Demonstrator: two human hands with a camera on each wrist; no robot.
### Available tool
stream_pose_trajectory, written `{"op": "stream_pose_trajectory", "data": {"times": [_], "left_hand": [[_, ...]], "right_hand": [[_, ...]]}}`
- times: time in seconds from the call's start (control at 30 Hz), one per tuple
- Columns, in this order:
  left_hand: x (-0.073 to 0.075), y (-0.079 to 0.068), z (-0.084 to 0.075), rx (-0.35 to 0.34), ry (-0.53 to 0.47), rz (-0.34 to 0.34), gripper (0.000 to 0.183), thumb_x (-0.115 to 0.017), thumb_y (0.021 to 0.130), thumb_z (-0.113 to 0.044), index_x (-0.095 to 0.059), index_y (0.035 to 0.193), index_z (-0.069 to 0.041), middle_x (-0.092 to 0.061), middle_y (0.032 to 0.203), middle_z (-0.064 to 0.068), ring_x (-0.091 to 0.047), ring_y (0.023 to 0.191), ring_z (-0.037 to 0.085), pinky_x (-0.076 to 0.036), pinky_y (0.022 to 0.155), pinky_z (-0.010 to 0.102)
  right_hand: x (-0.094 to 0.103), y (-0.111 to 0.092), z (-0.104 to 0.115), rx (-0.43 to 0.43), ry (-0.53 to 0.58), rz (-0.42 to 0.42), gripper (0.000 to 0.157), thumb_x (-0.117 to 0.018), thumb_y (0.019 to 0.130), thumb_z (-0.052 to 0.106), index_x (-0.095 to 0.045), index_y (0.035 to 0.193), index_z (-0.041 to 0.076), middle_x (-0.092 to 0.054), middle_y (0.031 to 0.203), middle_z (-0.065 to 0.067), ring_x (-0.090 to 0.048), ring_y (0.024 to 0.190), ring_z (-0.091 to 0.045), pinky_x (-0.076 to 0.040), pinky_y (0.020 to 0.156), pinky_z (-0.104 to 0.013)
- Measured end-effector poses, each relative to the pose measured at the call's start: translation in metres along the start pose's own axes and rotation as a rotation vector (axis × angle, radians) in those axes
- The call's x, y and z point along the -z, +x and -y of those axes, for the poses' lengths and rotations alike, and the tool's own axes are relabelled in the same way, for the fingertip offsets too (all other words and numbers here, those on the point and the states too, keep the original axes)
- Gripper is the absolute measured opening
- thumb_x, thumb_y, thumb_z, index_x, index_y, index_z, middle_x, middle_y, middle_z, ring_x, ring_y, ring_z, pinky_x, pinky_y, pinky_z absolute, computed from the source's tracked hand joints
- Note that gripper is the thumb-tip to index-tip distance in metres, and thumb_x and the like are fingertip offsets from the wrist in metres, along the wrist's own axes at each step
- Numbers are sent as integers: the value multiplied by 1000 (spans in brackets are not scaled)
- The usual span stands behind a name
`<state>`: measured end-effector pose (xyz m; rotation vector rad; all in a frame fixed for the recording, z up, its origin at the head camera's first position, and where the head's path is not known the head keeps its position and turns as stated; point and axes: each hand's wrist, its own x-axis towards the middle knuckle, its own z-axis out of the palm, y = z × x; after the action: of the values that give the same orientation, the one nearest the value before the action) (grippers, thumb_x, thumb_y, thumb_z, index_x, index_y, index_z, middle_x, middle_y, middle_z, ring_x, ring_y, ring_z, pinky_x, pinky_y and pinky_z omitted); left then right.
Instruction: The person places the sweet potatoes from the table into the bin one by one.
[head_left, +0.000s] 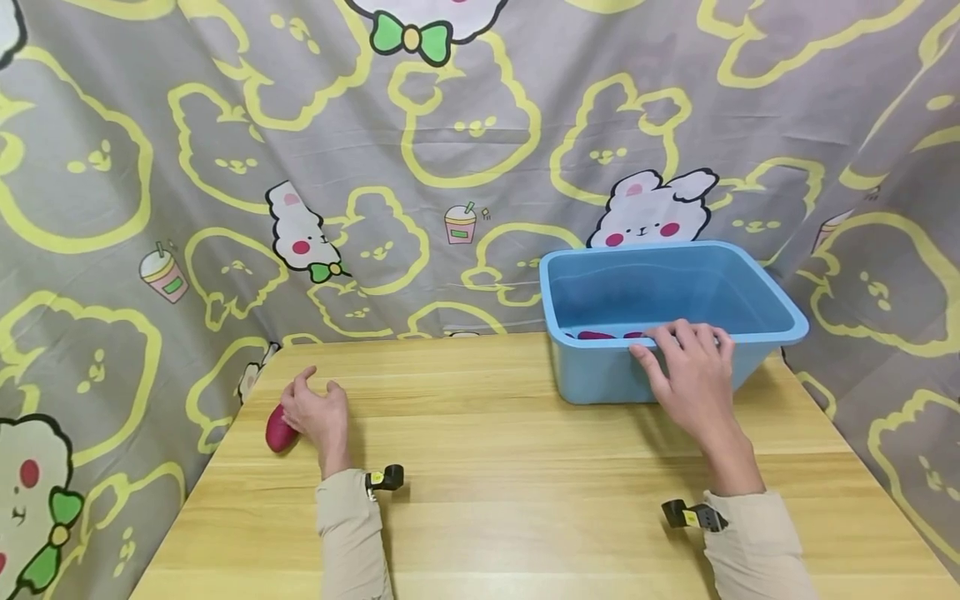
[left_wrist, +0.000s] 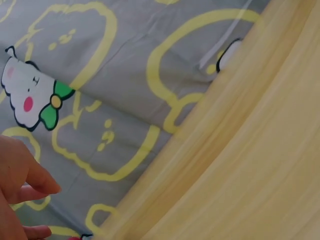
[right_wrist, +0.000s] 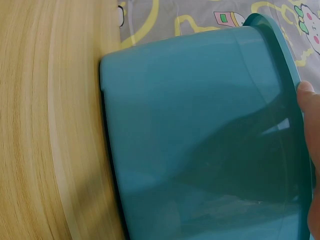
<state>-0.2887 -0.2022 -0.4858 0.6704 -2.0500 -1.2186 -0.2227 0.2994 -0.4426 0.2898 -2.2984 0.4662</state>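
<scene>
On the left of the wooden table (head_left: 465,467) lies a smooth, dark magenta oval object (head_left: 281,431), whose exact kind does not show. My left hand (head_left: 317,412) is over its right side, with fingers apart and loosely bent. Only a sliver of the magenta object appears at the bottom of the left wrist view, below the fingers (left_wrist: 42,182). At the right, my right hand (head_left: 696,375) holds the near rim of a blue plastic tub (head_left: 611,371), fingers over the edge and thumb (right_wrist: 305,95) at the rim. Inside, magenta objects (head_left: 595,335) are partly hidden by the tub's front wall.
A grey curtain (head_left: 450,125) with yellow outlines and cartoon animals hangs behind the table and along both sides. The tub stands at the table's back right, close to the curtain. Small black cameras (head_left: 386,477) sit on both wrists.
</scene>
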Motion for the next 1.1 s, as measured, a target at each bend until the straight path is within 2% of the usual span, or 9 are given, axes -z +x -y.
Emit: {"op": "stream_pose_trajectory", "data": {"times": [0.13,0.2,0.33,0.43,0.57,0.7,0.83,1.1], "left_hand": [[8,5,2,-58,41,-53,37,-61,88,-1,-66,125,2,-51,136,29,-39,132,49,-16,119,52],[12,7,2,-62,63,-62,36,-61,88,-2,-67,124,1,-51,137,28,-39,133,48,-13,120,54],[21,10,5,-11,159,-31,39,-58,89,-4,-65,128,-3,-50,142,25,-35,140,45,4,119,64],[26,12,8,62,230,48,46,-59,87,-5,-63,133,-5,-47,144,26,-31,142,45,10,115,70],[31,13,12,131,284,160,52,-62,87,-7,-59,139,-6,-41,146,32,-25,141,50,0,112,72],[33,13,14,150,346,265,55,-66,88,-11,-56,142,-6,-32,150,36,-21,140,54,-12,107,74],[33,11,14,141,378,350,56,-68,89,-14,-54,142,-5,-30,147,39,-21,137,56,-19,102,76],[32,9,15,89,369,430,53,-63,87,-7,-55,139,-2,-37,136,41,-30,127,58,-25,98,72]], "right_hand": [[0,-1,0,-4,5,-7,29,-70,96,32,-69,108,6,-63,108,-18,-49,108,-45,-24,105,-67],[0,-2,-1,-6,7,-8,29,-70,96,32,-69,108,6,-62,108,-18,-49,108,-44,-24,105,-67],[0,-2,-1,-5,6,-9,30,-70,97,33,-69,109,5,-62,109,-19,-49,108,-44,-23,105,-67],[0,-3,-1,-3,7,-11,30,-70,97,32,-69,109,5,-62,109,-19,-49,108,-45,-23,105,-67],[1,-3,-1,-2,6,-12,29,-70,96,32,-69,108,6,-62,108,-19,-49,108,-44,-24,105,-67],[0,-3,-1,-2,1,-9,29,-70,97,33,-69,108,6,-63,108,-18,-49,108,-44,-24,105,-67],[-1,-3,-1,-5,1,-3,30,-70,96,33,-70,109,6,-63,108,-18,-48,108,-44,-24,105,-66],[-2,-1,-1,-3,5,-5,29,-71,96,33,-70,109,7,-62,108,-17,-48,108,-44,-23,105,-66]]}}
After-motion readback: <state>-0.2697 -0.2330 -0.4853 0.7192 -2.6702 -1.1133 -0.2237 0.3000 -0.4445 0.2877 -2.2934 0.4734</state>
